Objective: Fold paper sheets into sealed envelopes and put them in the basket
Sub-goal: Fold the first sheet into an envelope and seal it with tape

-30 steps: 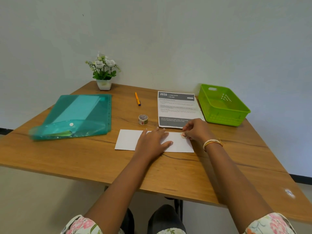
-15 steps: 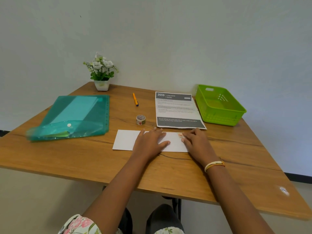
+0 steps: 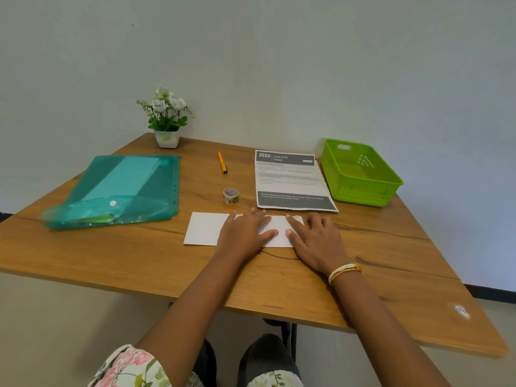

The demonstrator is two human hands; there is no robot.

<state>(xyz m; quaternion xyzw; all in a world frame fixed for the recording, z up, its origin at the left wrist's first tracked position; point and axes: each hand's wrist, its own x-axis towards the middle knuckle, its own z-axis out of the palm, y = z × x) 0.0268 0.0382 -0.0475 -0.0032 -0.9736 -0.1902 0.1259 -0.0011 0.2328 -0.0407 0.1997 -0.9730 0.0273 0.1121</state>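
Observation:
A folded white paper (image 3: 206, 227) lies flat on the wooden table (image 3: 139, 261), long side left to right. My left hand (image 3: 245, 233) presses flat on its middle with straight fingers. My right hand (image 3: 315, 238) lies flat over its right end, fingers stretched across a small strip of tape at the top right corner. A small roll of patterned tape (image 3: 231, 195) stands just behind the paper. The green basket (image 3: 360, 174) sits at the back right with nothing visible in it.
A printed sheet (image 3: 290, 180) lies between the tape roll and the basket. A teal plastic folder (image 3: 120, 191) holding sheets covers the left side. An orange pen (image 3: 222, 162) and a small potted plant (image 3: 167, 121) are at the back, by the wall.
My right hand, earlier pinching at the paper's top right corner, has flattened and now presses down over that end. My left hand has stayed on the paper.

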